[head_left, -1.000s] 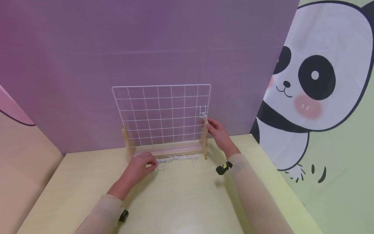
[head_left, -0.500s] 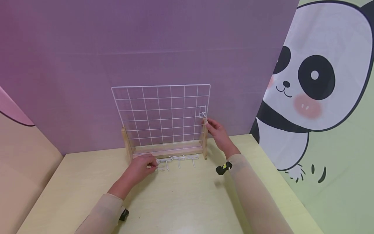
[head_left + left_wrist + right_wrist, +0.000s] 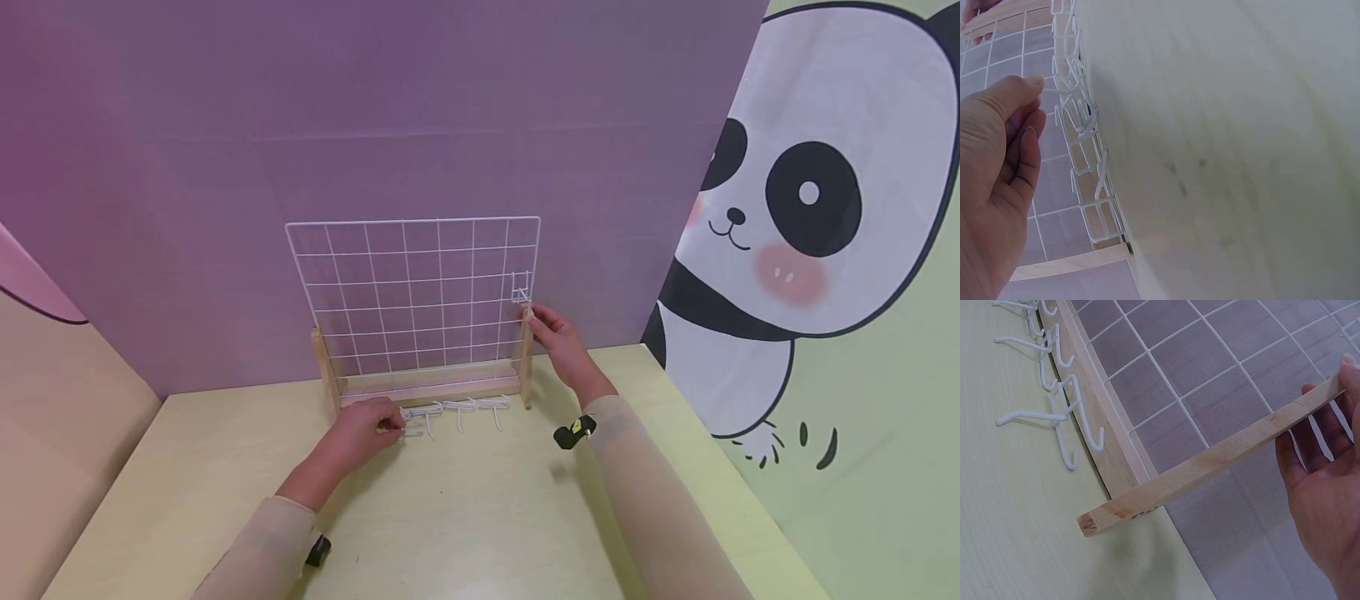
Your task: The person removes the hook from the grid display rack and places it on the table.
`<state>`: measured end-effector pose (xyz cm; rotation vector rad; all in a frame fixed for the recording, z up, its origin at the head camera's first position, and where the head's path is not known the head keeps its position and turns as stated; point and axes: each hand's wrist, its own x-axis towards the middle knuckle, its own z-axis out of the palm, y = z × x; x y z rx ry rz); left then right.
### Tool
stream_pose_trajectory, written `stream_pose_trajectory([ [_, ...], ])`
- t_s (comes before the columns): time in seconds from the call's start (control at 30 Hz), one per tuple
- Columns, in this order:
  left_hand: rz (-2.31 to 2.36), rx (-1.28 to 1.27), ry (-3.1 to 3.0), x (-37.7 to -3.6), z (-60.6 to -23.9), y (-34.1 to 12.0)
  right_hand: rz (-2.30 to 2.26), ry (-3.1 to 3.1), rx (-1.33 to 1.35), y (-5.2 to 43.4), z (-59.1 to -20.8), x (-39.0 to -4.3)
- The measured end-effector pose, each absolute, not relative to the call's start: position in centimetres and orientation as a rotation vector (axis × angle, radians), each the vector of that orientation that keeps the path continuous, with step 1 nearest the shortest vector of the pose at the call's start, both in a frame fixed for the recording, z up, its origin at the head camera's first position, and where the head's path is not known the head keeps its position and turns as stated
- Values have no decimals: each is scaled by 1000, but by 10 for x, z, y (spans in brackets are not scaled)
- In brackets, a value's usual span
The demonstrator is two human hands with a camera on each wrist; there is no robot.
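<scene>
A white wire grid panel (image 3: pixel 441 307) stands in a wooden base with two side posts. My left hand (image 3: pixel 367 427) is at the base's front left, its thumb and forefinger pinching the prong of a white wire hook (image 3: pixel 1057 92). Part of that hook is hard to tell from the hooks beside it. Several more white hooks (image 3: pixel 460 406) stand in a row along the base's front. My right hand (image 3: pixel 561 337) grips the upper part of the right wooden post (image 3: pixel 1210 456), thumb on one side and fingers on the other. Just above it, another hook (image 3: pixel 521 293) hangs on the grid.
The pale wooden table (image 3: pixel 465 517) reaches forward from the stand. Behind the grid rises a purple backdrop (image 3: pixel 412 125). On the right is a wall with a panda picture (image 3: pixel 795 192). A black device (image 3: pixel 575 432) is strapped at the right wrist.
The hook in my left fingers has turned slightly, its frame showing lower to the right of the fingertips. My right hand keeps its place on the post.
</scene>
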<state>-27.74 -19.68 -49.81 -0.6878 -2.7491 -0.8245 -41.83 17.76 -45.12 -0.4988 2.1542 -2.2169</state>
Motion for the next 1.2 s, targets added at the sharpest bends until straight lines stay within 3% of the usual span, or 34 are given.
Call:
stream_pose_trajectory([
  [1.2, -805, -832, -2811, -279, -503, -197, -2230, 2132, -524, 178, -453, -421],
])
